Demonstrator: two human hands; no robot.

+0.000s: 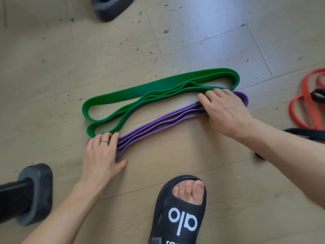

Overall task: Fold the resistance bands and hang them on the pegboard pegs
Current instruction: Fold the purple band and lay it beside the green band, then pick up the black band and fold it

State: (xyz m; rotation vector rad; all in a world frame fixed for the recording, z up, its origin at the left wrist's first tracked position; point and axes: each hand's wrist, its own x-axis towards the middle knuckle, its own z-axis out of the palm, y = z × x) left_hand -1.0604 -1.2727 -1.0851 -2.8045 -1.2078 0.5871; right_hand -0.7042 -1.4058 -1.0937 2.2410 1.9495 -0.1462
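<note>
A narrow purple resistance band (158,123) lies folded in several layers on the wooden floor, running from lower left to upper right. My left hand (102,152) presses its left end flat with straight fingers. My right hand (226,110) rests on its right end, fingers spread over the layers. Just behind it lies a wide green band (154,88), folded into loops and touching both hands' fingertips. No pegboard is in view.
A red band (306,101) with a dark strap (306,133) lies at the right edge. Grey rubber feet of a stand sit at lower left (36,192) and top (109,7). A foot in a black slide sandal (181,210) stands near the bottom.
</note>
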